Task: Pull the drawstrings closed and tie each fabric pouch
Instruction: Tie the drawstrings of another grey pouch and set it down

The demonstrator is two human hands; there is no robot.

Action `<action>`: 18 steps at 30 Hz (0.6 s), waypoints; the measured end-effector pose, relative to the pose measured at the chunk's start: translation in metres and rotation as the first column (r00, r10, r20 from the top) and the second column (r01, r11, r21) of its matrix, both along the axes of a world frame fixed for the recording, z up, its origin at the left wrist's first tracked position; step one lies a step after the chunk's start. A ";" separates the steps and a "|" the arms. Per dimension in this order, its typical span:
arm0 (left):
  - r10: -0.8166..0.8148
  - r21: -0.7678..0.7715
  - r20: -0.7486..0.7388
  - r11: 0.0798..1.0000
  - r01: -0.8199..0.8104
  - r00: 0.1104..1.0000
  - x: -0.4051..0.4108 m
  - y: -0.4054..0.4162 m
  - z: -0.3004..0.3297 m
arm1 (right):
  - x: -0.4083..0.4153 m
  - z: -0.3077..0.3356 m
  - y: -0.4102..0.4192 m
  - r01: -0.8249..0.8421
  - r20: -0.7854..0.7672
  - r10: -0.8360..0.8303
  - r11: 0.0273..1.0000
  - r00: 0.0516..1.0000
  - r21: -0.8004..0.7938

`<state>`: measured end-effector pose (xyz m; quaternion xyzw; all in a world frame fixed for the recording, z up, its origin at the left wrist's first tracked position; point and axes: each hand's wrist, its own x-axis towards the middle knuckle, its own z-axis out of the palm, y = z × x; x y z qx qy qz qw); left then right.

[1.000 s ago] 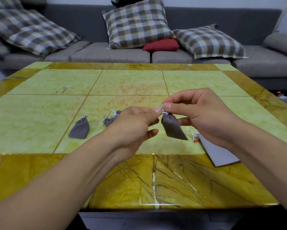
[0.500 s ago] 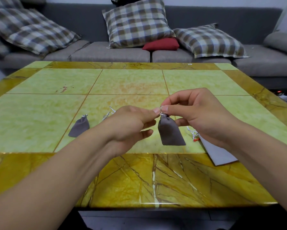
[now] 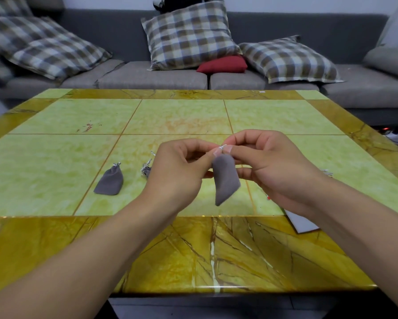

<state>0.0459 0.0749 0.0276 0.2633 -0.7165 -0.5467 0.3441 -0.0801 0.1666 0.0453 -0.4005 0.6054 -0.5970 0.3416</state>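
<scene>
Hanging above the counter point(image 3: 55, 157), a small grey pouch point(image 3: 225, 180) dangles from its silver drawstring point(image 3: 221, 147), its bottom corner clear of the yellow-green tiles. The left hand point(image 3: 179, 173) pinches the string at the pouch's gathered neck between thumb and forefinger, the other fingers curled in beneath. The right hand point(image 3: 274, 166) meets it from the other side, thumb and forefinger nipping the same bit of cord, so that the fingertips of both hands almost touch right over the pouch mouth.

A second grey pouch point(image 3: 109, 180) lies flat on the counter to the left, its neck drawn in with a short silver tuft at the top. Just beside the left hand, a third pouch point(image 3: 146, 170) peeps out, mostly hidden behind the knuckles, with silver cord ends sticking up from it. A pale grey sheet point(image 3: 302, 223) lies under the right forearm near the counter's front edge.

Beyond the counter stands a grey sofa point(image 3: 147, 77) with plaid cushions point(image 3: 188, 35) and one red cushion point(image 3: 222, 64). No writing or label can be read on anything.
</scene>
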 end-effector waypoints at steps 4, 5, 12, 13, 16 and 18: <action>0.052 -0.121 -0.095 0.991 -0.063 0.994 0.000 0.001 0.000 | 0.003 -0.001 -0.001 0.020 0.049 -0.017 0.998 0.999 -0.058; 0.060 -0.173 -0.111 0.982 -0.079 0.992 0.000 0.001 0.001 | 0.003 -0.001 -0.001 0.016 0.060 -0.012 0.998 0.998 -0.067; 0.036 -0.552 -0.094 0.830 -0.082 0.995 0.006 -0.007 0.007 | 0.001 0.002 0.000 -0.037 0.150 0.048 0.997 0.988 -0.073; 0.029 -0.592 -0.087 0.802 -0.075 0.996 0.007 -0.009 0.008 | 0.001 0.002 0.000 -0.040 0.146 0.049 0.997 0.988 -0.065; -0.003 -0.685 -0.055 0.727 -0.036 0.998 0.010 -0.013 0.009 | -0.001 0.003 0.002 -0.052 0.191 0.064 0.996 0.980 -0.066; 0.002 -0.711 -0.042 0.702 -0.031 0.999 0.010 -0.012 0.008 | -0.003 0.004 0.003 -0.092 0.145 0.102 0.993 0.984 -0.080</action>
